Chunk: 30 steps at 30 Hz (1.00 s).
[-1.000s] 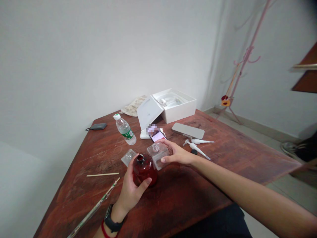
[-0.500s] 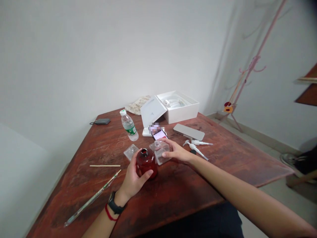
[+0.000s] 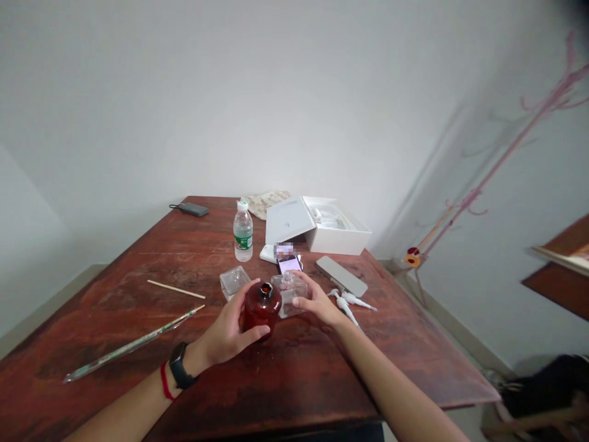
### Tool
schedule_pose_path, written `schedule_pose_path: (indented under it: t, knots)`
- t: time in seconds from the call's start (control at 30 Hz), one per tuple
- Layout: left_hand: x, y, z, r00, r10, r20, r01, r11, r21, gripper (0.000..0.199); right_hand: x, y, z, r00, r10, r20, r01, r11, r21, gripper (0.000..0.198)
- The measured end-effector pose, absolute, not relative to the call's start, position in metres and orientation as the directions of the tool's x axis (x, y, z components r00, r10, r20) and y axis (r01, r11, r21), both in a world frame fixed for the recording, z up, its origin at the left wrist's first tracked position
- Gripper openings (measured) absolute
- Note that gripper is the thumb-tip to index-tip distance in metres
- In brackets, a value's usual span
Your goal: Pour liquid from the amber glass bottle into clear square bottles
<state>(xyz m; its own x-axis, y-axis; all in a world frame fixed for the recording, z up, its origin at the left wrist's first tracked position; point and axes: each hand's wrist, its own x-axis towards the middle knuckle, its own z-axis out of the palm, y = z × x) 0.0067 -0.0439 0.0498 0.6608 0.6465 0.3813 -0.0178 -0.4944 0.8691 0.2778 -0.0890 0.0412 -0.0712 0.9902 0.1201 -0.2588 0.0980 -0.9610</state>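
A dark red, see-through bottle (image 3: 263, 310) with an uncapped neck is upright near the table's middle. My left hand (image 3: 232, 331) wraps around its left and front sides. To its right, a clear square bottle (image 3: 291, 296) is gripped between the thumb and fingers of my right hand (image 3: 317, 301). The two bottles stand close together; whether they touch I cannot tell. Another clear square bottle (image 3: 234, 282) sits just behind my left hand. White pump heads (image 3: 347, 304) lie to the right of my right hand.
Behind the hands stand a water bottle (image 3: 243, 233), a phone (image 3: 289, 263) and an open white box (image 3: 340, 239). A grey case (image 3: 342, 276) lies right. On the left are a chopstick (image 3: 176, 289) and a wrapped pair (image 3: 133, 345). A pink coat rack (image 3: 488, 175) leans beyond the table.
The camera view has tilted and shifted, so everything sits differently in the picture. Both hands keep their hold on the same bottles.
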Motion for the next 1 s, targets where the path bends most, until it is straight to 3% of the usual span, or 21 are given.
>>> schedule_pose_path:
  t: [1.0]
  knots:
    - [0.005,-0.038,0.042,0.668,0.662,0.341,0.013,-0.468,0.884,0.087,0.276,-0.098,0.050,-0.022,0.996,0.083,-0.142,0.079,-0.987,0.075]
